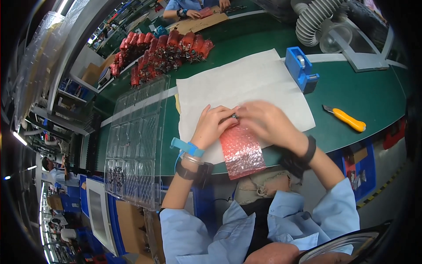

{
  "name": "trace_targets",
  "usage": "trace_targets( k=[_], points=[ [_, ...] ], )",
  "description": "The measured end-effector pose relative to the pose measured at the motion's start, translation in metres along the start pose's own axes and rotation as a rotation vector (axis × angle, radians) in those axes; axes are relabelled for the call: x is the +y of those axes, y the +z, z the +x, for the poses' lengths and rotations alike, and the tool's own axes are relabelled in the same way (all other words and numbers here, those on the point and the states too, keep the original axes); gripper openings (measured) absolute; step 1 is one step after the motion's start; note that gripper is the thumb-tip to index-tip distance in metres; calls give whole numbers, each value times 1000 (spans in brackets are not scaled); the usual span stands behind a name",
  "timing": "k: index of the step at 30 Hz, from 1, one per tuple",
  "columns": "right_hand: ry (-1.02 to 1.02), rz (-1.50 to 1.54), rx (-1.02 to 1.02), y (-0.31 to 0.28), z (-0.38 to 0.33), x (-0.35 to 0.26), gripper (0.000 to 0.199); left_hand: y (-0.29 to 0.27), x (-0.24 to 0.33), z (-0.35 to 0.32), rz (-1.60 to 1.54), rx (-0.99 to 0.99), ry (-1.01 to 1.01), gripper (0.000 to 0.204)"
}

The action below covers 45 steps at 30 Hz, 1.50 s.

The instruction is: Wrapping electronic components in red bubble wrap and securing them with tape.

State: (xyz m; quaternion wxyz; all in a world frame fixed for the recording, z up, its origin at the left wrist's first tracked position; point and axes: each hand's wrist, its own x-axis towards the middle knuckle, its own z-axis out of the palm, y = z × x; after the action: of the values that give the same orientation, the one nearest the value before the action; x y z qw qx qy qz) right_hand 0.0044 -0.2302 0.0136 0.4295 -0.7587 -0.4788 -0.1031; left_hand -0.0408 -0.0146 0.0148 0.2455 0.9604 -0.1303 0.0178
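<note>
A sheet of pink bubble wrap [243,154] lies over the front edge of the white paper, its near end hanging past the table edge. At its far end, my left hand [214,125] pinches a small dark metallic part [234,116] between thumb and fingers. What kind of part it is I cannot make out. My right hand [268,121] is bent over the same spot from the right, its fingertips beside the part. Motion smears the right fingers, so their grip is unclear. A blue band and a clear bangle circle my left wrist.
White paper [233,81] covers the green table [351,88]. A blue tape dispenser [301,70] stands at its right, near a yellow utility knife [349,120]. Clear compartment trays [136,141] lie left. Red-wrapped bundles [169,48] are piled behind; across the table are another person's hands [193,14].
</note>
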Motion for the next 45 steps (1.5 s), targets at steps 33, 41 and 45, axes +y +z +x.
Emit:
trace_targets(
  k=[33, 41, 45],
  points=[
    [448, 248, -414, 9, 23, 12, 36, -20, -11, -6, -43, -209, -24, 33],
    [178, -24, -139, 25, 3, 4, 36, -7, -10, -17, 86, -12, 23, 37],
    [13, -122, -34, 29, -3, 1, 38, -8, -6, -23, 86, 16, 48, 36]
  ],
)
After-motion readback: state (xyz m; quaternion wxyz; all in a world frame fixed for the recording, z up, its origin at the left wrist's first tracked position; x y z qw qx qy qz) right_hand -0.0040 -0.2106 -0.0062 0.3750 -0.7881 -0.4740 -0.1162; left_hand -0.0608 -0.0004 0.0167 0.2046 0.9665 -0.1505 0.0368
